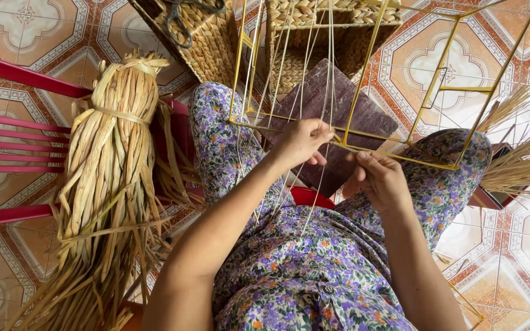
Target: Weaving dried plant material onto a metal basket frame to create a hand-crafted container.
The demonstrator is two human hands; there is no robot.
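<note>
Weaving underway: left hand point(302, 142) pinches pale reed strands point(289, 92) at yellow wire frame point(363, 73), right hand point(380, 179) curled gripping its lower bar.

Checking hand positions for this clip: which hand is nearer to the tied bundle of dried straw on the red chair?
Left. The left hand grips thin strands at the yellow wire frame, on the side toward the bundle; the right hand is farther off, beyond it.

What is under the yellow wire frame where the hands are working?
Under the yellow wire frame lies a dark purplish board on the floral-clad lap, with patterned floor tiles beyond. The left hand and right hand cover the board's near edge.
</note>
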